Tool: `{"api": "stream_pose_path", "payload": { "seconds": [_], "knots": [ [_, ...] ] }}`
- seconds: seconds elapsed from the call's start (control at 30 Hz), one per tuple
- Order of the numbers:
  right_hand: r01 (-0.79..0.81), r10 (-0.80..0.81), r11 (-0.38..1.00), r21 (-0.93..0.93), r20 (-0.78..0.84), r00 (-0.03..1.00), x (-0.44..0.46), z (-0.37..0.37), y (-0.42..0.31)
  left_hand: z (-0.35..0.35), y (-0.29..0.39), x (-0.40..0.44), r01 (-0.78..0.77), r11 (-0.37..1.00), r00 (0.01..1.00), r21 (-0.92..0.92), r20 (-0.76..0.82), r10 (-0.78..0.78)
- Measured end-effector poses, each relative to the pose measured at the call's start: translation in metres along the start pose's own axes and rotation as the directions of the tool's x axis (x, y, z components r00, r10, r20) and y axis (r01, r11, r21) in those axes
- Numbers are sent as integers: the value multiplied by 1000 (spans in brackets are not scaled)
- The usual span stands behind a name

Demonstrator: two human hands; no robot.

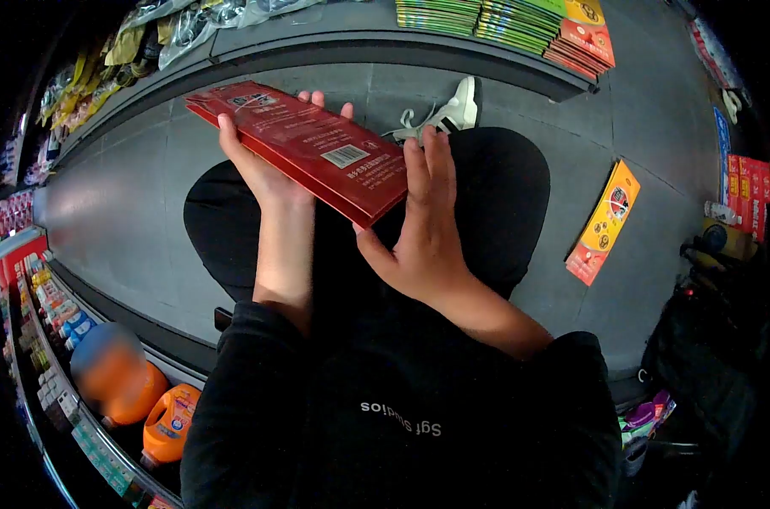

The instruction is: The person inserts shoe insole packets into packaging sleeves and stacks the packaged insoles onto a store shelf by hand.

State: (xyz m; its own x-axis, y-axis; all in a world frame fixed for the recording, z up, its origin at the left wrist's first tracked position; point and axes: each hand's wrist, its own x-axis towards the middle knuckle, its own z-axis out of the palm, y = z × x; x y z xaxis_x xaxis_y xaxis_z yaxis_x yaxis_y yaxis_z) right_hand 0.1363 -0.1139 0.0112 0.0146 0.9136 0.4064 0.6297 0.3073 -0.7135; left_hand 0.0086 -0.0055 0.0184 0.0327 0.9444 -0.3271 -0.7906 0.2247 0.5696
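A thick, flat red package (pixel 317 153), perhaps a stack of thin ones, is tilted above my lap, its barcode and white print facing up. My left hand (pixel 274 174) is closed round its left part, thumb along the near edge and fingertips showing past the far edge. At the right end, my right hand (pixel 423 220) spans the short side, with the thumb at the near corner and straight fingers by the far corner. A yellow and orange flat package (pixel 605 222) lies on the floor to the right.
Stacks of green and red-orange flat packages (pixel 520 30) sit on a low shelf (pixel 317 41) ahead. Orange jugs (pixel 171 422) and bottles line the left shelf. Red boxes (pixel 750 195) and a dark bag (pixel 699 356) are at the right. My white shoe (pixel 457 106) rests on grey tiles.
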Motion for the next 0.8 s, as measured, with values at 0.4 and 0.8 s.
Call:
{"api": "stream_pose_path", "payload": {
  "seconds": [0.4, 0.8],
  "knots": [
    [14, -16, 998, -57, -25, 1000, -2, 7, 1, -2, -6, -3, -22, 998, 1000, -64, -4, 22],
    [106, -107, 994, 12, 41, 993, 1, -20, 2, -5, -2, 1, -158, 987, 985, 33, 72, 155]
  ]
}}
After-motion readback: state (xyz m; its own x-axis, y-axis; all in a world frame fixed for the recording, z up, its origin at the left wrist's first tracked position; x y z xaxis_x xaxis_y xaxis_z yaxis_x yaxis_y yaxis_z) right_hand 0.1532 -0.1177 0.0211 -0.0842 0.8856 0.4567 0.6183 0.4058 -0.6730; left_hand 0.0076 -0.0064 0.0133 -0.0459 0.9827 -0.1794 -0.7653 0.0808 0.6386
